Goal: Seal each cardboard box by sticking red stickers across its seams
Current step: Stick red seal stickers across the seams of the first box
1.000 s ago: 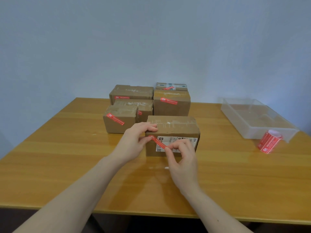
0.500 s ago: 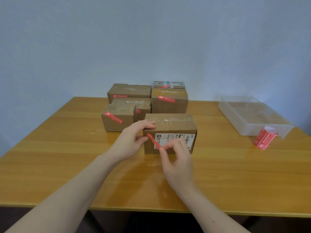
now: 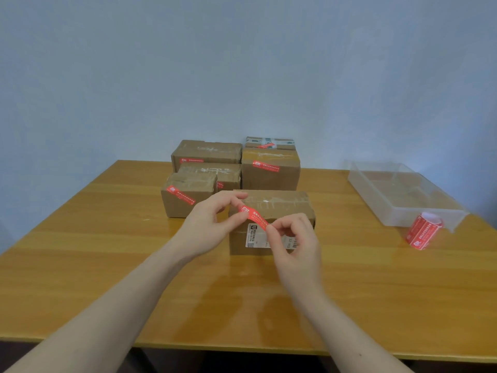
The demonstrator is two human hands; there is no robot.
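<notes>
A red sticker (image 3: pixel 255 217) is stretched between my two hands, slanting down to the right. My left hand (image 3: pixel 212 224) pinches its upper left end and my right hand (image 3: pixel 293 243) pinches its lower right end. The sticker hangs in front of the top front edge of the nearest cardboard box (image 3: pixel 279 203), which has clear tape on top and a white label on its front. Behind it stand several more boxes (image 3: pixel 270 170) that carry red stickers.
A roll of red stickers (image 3: pixel 423 231) lies on the wooden table (image 3: pixel 80 251) at the right, beside a clear plastic tray (image 3: pixel 398 192). The sealed boxes cluster at the back centre, against a pale blue wall.
Both hands with the sticker have risen slightly toward the box's top front edge. The sticker's printed red face has turned more toward me.
</notes>
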